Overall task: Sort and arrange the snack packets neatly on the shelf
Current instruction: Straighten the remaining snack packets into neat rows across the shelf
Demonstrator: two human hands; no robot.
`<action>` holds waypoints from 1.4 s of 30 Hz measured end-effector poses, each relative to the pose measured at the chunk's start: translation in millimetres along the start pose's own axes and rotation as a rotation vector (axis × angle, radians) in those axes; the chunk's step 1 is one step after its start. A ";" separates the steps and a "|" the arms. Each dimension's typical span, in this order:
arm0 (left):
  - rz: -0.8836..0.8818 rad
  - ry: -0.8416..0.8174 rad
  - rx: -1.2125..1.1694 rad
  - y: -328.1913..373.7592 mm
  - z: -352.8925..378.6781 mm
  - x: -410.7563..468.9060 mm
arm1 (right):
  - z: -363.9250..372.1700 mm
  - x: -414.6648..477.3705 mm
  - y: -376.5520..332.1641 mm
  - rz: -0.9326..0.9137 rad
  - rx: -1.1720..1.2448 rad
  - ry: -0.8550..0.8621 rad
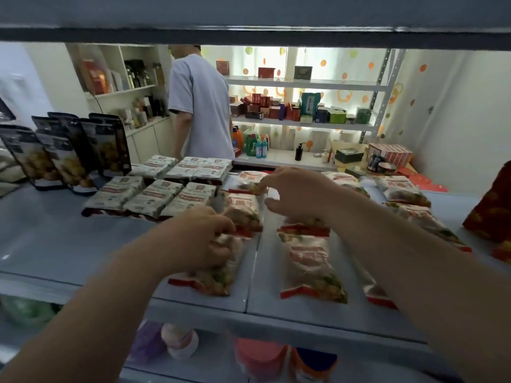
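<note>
Left hand [206, 239], knuckles up, fingers curled, grips a red-and-white snack packet [218, 277] flat on the grey shelf [55, 239]. Beyond that grip, right hand [298, 196] stretches forward, unclenched, fingertips touching a farther packet [249, 185].

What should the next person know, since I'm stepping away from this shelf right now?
Left hand grips the front red-and-white packet in its column.
Right hand reaches to the back packet; grip unclear.
Done: pale flat packets in two tidy rows, dark pouches standing at left.
Left: straighten the red-and-white packets on the shelf; some lie askew.
</note>
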State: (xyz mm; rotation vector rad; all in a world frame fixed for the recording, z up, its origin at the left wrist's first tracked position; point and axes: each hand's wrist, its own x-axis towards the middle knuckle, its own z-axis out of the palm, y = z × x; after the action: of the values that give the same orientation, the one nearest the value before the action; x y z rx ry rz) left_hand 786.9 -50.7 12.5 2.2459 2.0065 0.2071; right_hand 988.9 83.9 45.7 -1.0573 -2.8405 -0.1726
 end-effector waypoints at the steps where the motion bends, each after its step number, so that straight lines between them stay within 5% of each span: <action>1: 0.022 0.001 0.002 -0.4 0.7 1.6 | 2.2 15.1 4.0 0.017 -0.002 -0.008; 8: 0.171 0.112 0.032 -0.1 10.0 22.3 | 22.3 88.3 17.5 -0.024 -0.135 -0.087; 13: 0.180 -0.071 0.051 0.6 30.8 39.5 | 39.7 103.4 16.0 -0.137 -0.434 -0.285; 20: 0.205 -0.101 -0.047 7.3 42.2 56.1 | 39.3 102.2 24.3 -0.067 -0.278 -0.341; 23: 0.216 -0.096 -0.046 13.1 39.8 58.0 | 36.4 99.6 23.6 0.009 -0.182 -0.227; 28: 0.318 0.064 -0.138 2.7 19.3 36.7 | 18.6 80.1 16.4 0.027 0.067 -0.083; 31: 0.327 0.102 -0.146 -5.1 9.2 16.1 | 10.3 62.7 6.0 -0.050 0.169 -0.147; 34: 0.318 0.083 -0.130 -6.4 6.6 2.1 | 10.3 53.4 -2.3 -0.062 0.152 -0.279; 42: 0.294 0.110 -0.139 -3.1 20.0 -14.3 | 19.5 47.2 -12.4 -0.045 0.047 -0.224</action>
State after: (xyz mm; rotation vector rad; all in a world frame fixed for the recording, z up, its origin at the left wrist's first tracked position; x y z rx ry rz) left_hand 785.9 -64.6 -8.0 2.4760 1.6399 0.4915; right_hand 944.1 107.8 32.1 -1.0657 -3.0508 0.0105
